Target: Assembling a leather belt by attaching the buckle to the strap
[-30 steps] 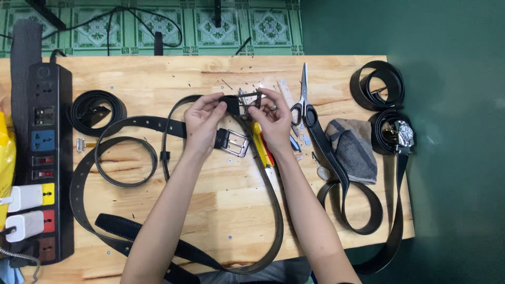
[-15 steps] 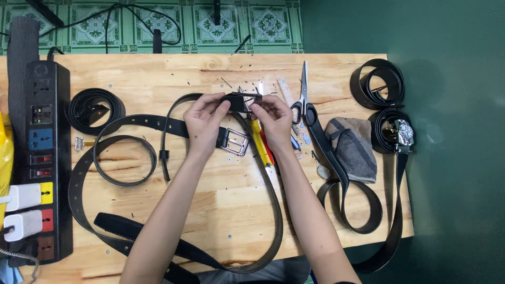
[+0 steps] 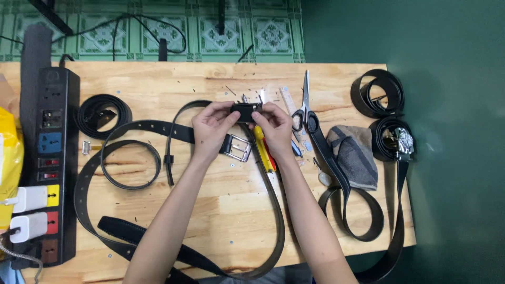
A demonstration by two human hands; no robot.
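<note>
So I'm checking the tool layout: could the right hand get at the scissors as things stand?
Probably yes. The scissors lie in the open on the table, just beside the right hand, with nothing on top of them. But both that hand and the left hand are pinching the black belt end, so it isn't free.

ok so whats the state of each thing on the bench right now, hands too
left hand: gripping black belt end
right hand: pinching same belt end
black belt end: lifted between both hands
silver metal buckle: lying flat on wooden table
steel scissors: closed, lying flat
yellow utility knife: lying partly under right hand
coiled black belt: rolled up
black power strip: two white plugs inserted
</note>
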